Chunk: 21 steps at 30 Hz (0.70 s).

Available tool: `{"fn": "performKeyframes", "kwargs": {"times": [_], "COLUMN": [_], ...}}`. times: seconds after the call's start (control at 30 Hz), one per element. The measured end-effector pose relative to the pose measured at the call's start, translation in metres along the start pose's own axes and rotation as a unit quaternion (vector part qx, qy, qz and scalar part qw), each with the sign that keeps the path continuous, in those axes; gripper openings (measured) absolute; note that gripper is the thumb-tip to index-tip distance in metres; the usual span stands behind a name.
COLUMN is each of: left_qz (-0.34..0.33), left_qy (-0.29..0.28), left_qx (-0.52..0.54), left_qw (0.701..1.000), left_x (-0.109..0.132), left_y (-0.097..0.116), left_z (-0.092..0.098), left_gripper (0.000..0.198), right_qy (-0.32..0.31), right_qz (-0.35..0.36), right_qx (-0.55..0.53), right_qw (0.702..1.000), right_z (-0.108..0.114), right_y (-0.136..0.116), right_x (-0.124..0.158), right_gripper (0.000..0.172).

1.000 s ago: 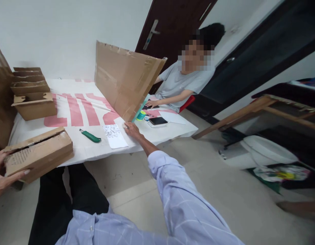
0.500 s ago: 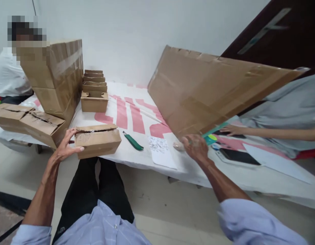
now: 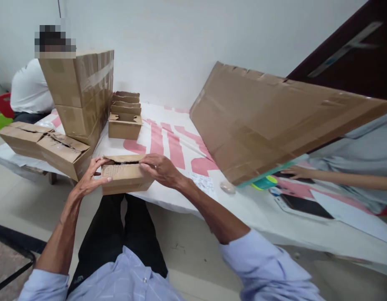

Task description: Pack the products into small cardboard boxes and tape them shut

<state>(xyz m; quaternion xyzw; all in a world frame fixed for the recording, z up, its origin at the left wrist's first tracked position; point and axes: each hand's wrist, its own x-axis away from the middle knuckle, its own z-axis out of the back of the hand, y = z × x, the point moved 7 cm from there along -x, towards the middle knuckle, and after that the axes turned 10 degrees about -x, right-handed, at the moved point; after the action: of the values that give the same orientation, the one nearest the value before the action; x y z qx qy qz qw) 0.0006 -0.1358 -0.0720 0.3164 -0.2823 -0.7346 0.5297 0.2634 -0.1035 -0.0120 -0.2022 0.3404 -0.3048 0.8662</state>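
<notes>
Plainly, left hand and right hand hold the box at the bench's near edge.
Left thumb and fingers spread around one end; right fingers curl at the top's other end. Flaps are folded in, but the seam gapes, apparently unsealed.

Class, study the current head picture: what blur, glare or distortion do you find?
Head view, right: the door leans and the panel looks stretched, probably lens distortion, with pale glints on its tape; head view, centre: marks on the paper are smeared, and print on the held box is unreadable.
</notes>
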Motion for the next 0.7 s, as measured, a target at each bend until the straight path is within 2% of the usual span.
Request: {"fn": "performKeyframes", "kwargs": {"times": [0.1, 0.33, 0.57, 0.7], "left_qz": [0.002, 0.001, -0.017, -0.046], "left_qy": [-0.002, -0.007, -0.003, -0.002], "left_qx": [0.007, 0.016, 0.012, 0.002], "left_qw": [1.0, 1.0, 1.0, 0.999], "left_x": [0.001, 0.0, 0.001, 0.002], "left_y": [-0.001, 0.001, 0.004, 0.008], "left_z": [-0.001, -0.003, -0.005, -0.006], "left_gripper": [0.07, 0.069, 0.07, 0.088], "right_qy": [-0.039, -0.046, 0.013, 0.057], "right_qz": [-0.009, -0.023, -0.044, -0.079], "right_qx": [0.036, 0.035, -0.012, -0.034], "right_qw": [0.999, 0.998, 0.999, 0.995], "right_z": [-0.017, -0.042, -0.051, -0.046], "right_y": [-0.002, 0.008, 0.01, 0.013], "right_x": [-0.01, -0.004, -0.004, -0.001], "right_gripper": [0.031, 0.028, 0.027, 0.023]}}
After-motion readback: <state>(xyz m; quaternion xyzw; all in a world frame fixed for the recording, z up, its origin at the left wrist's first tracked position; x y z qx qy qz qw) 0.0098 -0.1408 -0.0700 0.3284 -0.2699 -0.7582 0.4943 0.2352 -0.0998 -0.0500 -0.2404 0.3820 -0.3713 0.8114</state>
